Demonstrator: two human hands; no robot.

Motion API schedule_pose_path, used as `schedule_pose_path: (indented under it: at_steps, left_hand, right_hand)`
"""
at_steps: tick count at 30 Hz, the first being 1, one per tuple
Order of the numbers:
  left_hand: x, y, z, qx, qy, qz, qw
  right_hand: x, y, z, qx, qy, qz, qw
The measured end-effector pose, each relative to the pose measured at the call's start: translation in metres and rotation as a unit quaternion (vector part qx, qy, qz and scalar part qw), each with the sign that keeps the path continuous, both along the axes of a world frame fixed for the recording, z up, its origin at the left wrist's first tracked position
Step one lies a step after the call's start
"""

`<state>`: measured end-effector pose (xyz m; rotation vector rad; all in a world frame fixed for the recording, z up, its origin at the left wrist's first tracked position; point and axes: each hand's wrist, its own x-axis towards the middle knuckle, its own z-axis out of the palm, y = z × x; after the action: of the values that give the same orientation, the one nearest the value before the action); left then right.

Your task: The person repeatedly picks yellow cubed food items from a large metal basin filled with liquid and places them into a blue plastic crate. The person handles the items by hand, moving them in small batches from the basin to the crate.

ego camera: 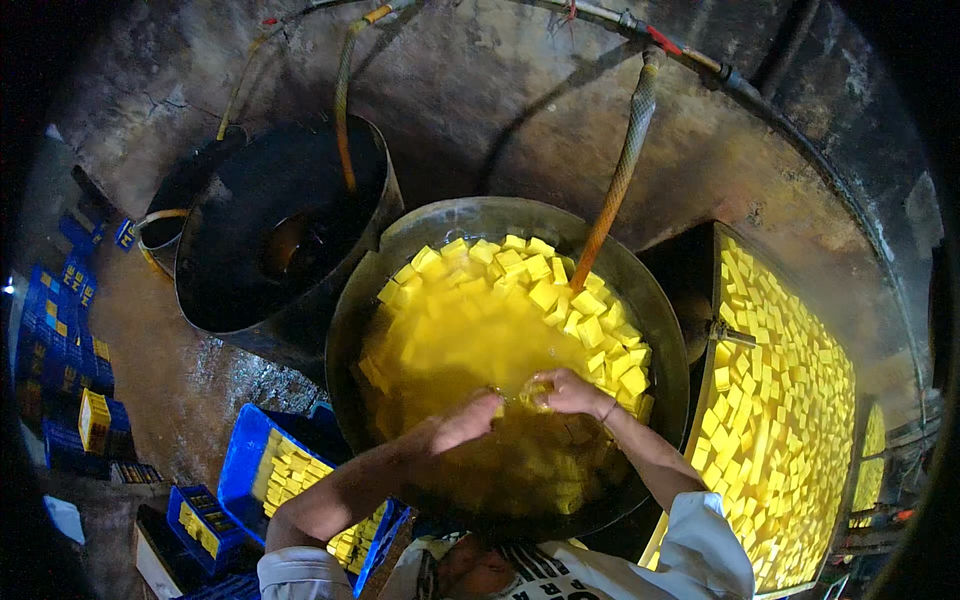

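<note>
A large round metal vat (510, 206) of yellow liquid stands before me, with yellow blocks (589, 302) heaped along its far and right sides. Over the liquid, near the middle, my left hand (469, 421) is curled, fingertips at the surface, with something small and yellow just under them. My right hand (566, 391) is close beside it, its fingers bent round something yellowish and glossy that I cannot make out. A braided hose (626, 150) hangs into the vat among the blocks. More blocks show dimly under the liquid.
A dark metal drum (277, 240) with a hose in it stands at the upper left. Blue crates (247, 465) with yellow blocks are at lower left, more stacked farther left. A long tank of yellow blocks (780, 420) stands at the right. A pipe (817, 142) runs along the wall.
</note>
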<state>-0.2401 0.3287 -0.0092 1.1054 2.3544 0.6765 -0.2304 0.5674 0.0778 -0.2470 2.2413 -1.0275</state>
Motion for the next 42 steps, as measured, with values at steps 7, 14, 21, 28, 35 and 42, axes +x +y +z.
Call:
schedule_pose_path:
  at_steps: [7, 14, 21, 28, 35, 42]
  left_hand:
    - [-0.085, -0.031, 0.014, -0.108, 0.179, -0.095, 0.973]
    - [-0.085, -0.046, 0.013, 0.107, -0.111, 0.121, 0.981]
    - [-0.08, -0.033, 0.038, 0.419, -0.455, 0.298, 0.727]
    - [-0.08, 0.049, 0.024, 0.648, -0.531, 0.368, 0.402]
    - [-0.061, 0.083, 0.045, 0.671, -0.5, 0.45, 0.311]
    - [-0.054, 0.073, 0.085, 0.749, -0.506, 0.397, 0.162]
  right_hand:
    - [-0.105, -0.047, -0.011, 0.254, 0.189, 0.039, 0.948]
    - [-0.114, -0.069, -0.061, 0.311, 0.269, 0.067, 0.909]
    - [-0.101, -0.023, -0.019, -0.095, 0.03, -0.122, 0.987]
    - [-0.07, -0.028, 0.032, -0.219, 0.044, -0.178, 0.958]
    - [-0.059, -0.05, 0.053, -0.113, 0.185, -0.168, 0.962]
    - [-0.048, -0.064, 0.076, -0.039, 0.136, -0.098, 0.985]
